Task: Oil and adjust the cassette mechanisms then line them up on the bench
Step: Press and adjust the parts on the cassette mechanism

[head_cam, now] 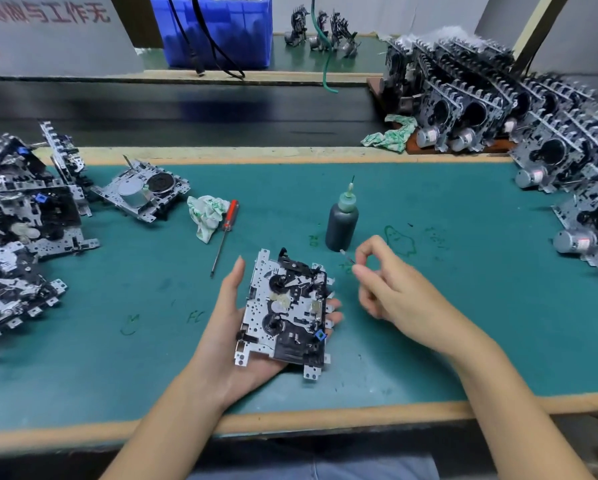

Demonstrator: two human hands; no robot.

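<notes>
Cassette mech (285,311) lying flat, centre frame, on open left hand (245,327) w/ fingers straight underneath, right hand (391,289) pinching thin applicator pin (347,257) nr oil bottle (341,225); risk: unclamped mech sliding off, pin overshooting, oil smearing wrong parts.

Light: bright, even, overhead; soft shadows.
Blur: right hand (394,292) slightly smeared.
Edges: wide-angle bending; bench (117,358) rim curves.
</notes>
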